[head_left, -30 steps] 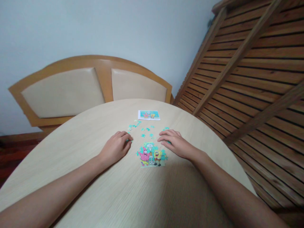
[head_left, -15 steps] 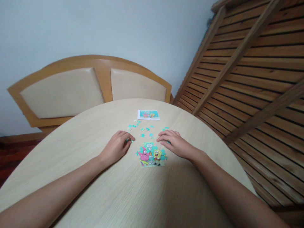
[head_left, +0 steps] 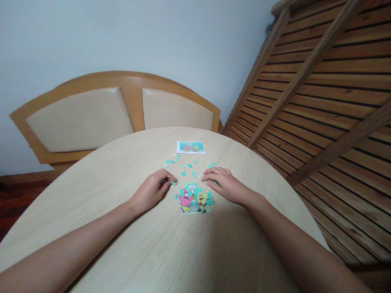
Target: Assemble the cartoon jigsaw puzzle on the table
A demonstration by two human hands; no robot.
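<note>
A partly built cartoon jigsaw puzzle [head_left: 195, 199] lies on a round, pale wood table [head_left: 171, 248]. My left hand [head_left: 151, 189] rests just left of it, fingers curled, pinching a small teal puzzle piece [head_left: 173, 183] at its fingertips. My right hand [head_left: 224, 185] lies flat at the puzzle's upper right corner, fingers stretched out and touching the table beside a teal piece. Several loose teal pieces [head_left: 183, 167] are scattered beyond both hands. A small reference picture [head_left: 191, 147] of the same cartoon lies further back.
A wooden bench back with two beige cushions [head_left: 91, 116] stands behind the table against a pale blue wall. A slatted wooden frame [head_left: 320, 89] leans close along the table's right side.
My left hand has slid right toward the puzzle's upper left corner, bringing a teal piece along. My right hand has stayed almost still.
</note>
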